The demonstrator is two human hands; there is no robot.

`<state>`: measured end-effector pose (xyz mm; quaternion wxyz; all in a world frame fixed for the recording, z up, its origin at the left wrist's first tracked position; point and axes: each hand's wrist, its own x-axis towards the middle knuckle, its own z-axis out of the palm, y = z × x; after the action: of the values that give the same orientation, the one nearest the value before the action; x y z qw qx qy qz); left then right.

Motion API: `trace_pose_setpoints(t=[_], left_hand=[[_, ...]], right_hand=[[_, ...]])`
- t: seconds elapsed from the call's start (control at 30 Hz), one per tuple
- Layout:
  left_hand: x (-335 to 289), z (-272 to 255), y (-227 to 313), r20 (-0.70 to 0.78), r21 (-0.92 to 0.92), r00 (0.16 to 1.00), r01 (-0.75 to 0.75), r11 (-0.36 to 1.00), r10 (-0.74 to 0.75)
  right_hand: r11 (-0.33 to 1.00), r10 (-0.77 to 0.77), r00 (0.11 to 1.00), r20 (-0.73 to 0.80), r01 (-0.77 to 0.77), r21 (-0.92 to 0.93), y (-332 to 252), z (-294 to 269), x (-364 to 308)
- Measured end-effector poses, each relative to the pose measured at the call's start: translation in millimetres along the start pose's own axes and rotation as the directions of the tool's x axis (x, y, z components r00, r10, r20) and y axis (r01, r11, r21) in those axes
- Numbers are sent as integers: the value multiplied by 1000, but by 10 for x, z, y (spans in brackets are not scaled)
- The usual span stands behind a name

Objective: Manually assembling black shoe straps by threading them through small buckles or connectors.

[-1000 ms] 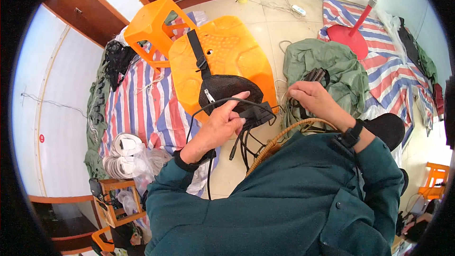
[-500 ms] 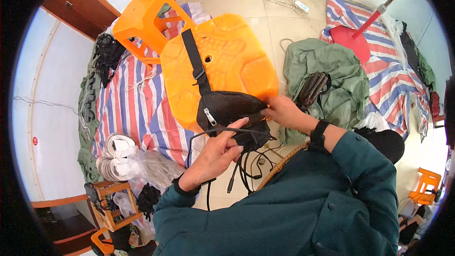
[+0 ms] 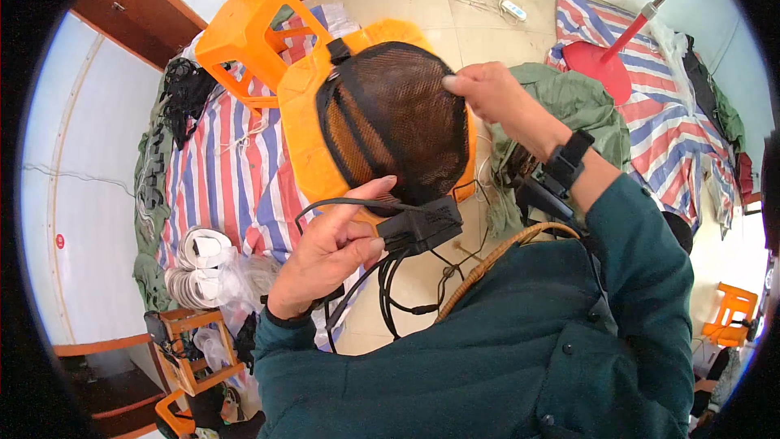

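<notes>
A black mesh bag (image 3: 406, 106) with dark straps is spread out over an orange plastic stool (image 3: 302, 164) in front of me. My right hand (image 3: 508, 106) pinches the bag's upper right edge between thumb and fingers, pulling the mesh wide. Below the bag, my left hand (image 3: 329, 252) has thumb and curled fingers on the end of a black box-shaped device (image 3: 424, 226), whose kind I cannot make out. The left index finger stretches along the bag's lower edge. Black cables (image 3: 388, 301) hang from the device, and one loops over the left hand.
Another orange stool (image 3: 252, 41) stands against the first at the far left. Green cloth (image 3: 561, 106) lies heaped on the right. Striped sheeting (image 3: 223, 179) covers floor on both sides. Farther right is a red round base with a pole (image 3: 621, 49); a woven rim (image 3: 496, 256) sits by my lap.
My right hand has moved up and away from me, and the mesh bag, folded before, is now spread wide. The black device shows more fully below it.
</notes>
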<state>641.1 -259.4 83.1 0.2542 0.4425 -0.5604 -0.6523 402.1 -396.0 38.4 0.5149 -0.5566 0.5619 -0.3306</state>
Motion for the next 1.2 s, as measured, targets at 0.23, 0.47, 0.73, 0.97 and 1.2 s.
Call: trace_pose_setpoints(t=[0.23, 0.47, 0.73, 0.97, 1.2], left_hand=[[-92, -69, 175, -30, -75, 998, -50, 996, 48], [-11, -15, 176, -2, -66, 994, -113, 991, 114], [85, -41, 15, -29, -96, 993, -114, 989, 111], [65, -16, 60, -123, -94, 986, -121, 988, 110], [145, 154, 123, -35, -12, 997, -66, 998, 65]], right_hand=[[927, -233, 969, -85, 248, 282, -492, -382, 289], [821, -472, 880, -51, 417, -390, 273, -280, 713], [998, -56, 997, -59, 58, 28, 438, -136, 175], [976, -218, 944, -249, 215, -41, 452, -300, 43], [863, -463, 847, 262, 498, -85, 146, -131, -1093]])
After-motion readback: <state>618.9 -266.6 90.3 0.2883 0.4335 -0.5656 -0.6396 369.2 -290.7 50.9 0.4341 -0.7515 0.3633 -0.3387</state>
